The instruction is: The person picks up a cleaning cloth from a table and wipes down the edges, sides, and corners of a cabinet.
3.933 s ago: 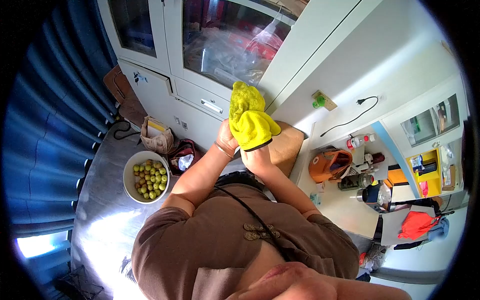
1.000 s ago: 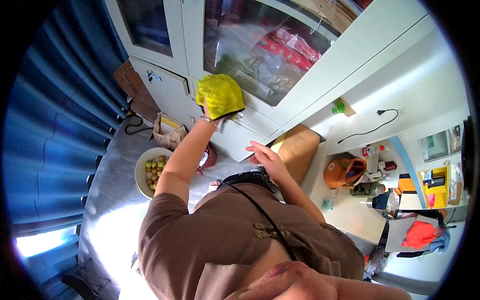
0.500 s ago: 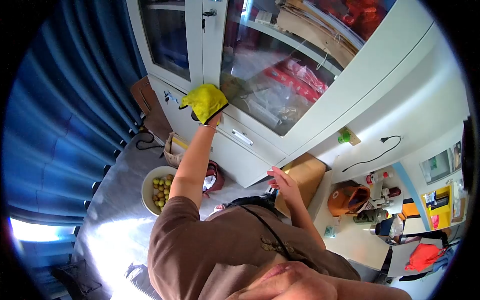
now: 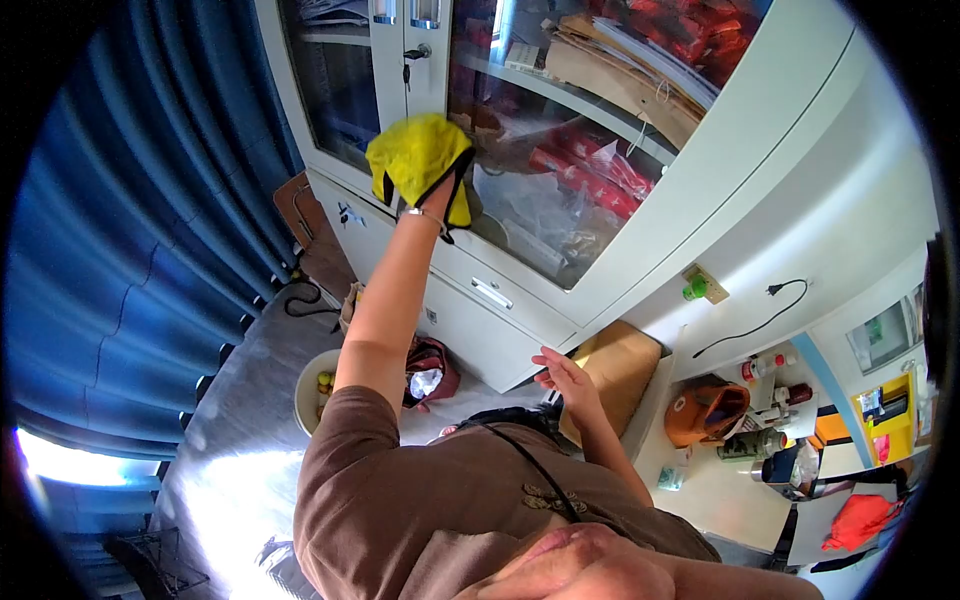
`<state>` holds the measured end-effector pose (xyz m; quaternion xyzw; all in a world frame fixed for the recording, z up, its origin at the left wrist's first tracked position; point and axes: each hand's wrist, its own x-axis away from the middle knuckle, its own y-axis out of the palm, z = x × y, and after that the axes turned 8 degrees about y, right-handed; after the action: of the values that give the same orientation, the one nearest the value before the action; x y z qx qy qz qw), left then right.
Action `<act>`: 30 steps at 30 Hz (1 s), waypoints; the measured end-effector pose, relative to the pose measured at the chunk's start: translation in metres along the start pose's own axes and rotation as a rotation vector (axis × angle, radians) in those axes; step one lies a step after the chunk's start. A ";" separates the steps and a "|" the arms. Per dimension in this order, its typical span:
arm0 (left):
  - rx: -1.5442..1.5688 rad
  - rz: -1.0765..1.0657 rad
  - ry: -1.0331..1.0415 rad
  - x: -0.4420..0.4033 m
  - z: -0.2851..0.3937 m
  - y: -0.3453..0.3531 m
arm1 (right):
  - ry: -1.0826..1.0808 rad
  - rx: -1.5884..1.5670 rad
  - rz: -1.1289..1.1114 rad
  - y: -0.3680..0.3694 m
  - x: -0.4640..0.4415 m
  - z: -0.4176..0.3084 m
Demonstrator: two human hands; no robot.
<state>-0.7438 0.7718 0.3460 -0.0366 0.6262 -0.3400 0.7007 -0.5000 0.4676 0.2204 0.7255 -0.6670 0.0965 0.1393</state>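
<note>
My left hand (image 4: 436,198) reaches up to the white cabinet (image 4: 425,90), mostly hidden by a yellow cloth (image 4: 420,155) with black edging. The hand holds this cloth against the door frame, beside the lower glass pane and below a lock with hanging keys (image 4: 407,73). A bracelet circles the left wrist. My right hand (image 4: 567,382) hangs in the air near the cabinet's lower corner, fingers stretched and apart, holding nothing. Close to it is a brown cardboard box (image 4: 618,375).
A white bucket (image 4: 303,395) with round fruit and a dark red bag (image 4: 440,372) stand on the floor. Blue curtains (image 4: 110,240) hang at the left. On the right, a desk (image 4: 715,505) bears an orange-brown bag (image 4: 705,410) and bottles. A cable (image 4: 770,330) hangs from the wall.
My left hand has moved up the cabinet with the yellow cloth, from the drawer level to the glass doors. The view has shifted slightly. My right hand stays open at about the same spot.
</note>
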 end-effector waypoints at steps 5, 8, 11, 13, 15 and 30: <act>-0.016 0.106 0.003 -0.055 0.019 -0.035 | -0.003 0.009 0.007 0.001 0.004 -0.003; -0.082 0.359 0.117 -0.078 0.025 -0.046 | -0.004 0.022 0.003 -0.001 0.004 0.000; -0.104 0.414 0.114 -0.088 0.028 -0.046 | 0.011 0.020 -0.007 -0.003 0.002 0.005; -0.102 0.411 0.116 -0.087 0.029 -0.047 | 0.005 0.008 -0.031 -0.002 0.002 0.006; -0.099 0.381 0.108 -0.082 0.028 -0.046 | 0.003 0.012 -0.028 -0.001 0.001 0.009; -0.208 -0.246 0.090 0.039 0.005 -0.012 | 0.023 -0.015 -0.012 0.001 0.012 0.017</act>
<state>-0.7449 0.7405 0.3190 -0.1701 0.6795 -0.3577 0.6176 -0.5003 0.4512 0.2086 0.7272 -0.6619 0.0988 0.1529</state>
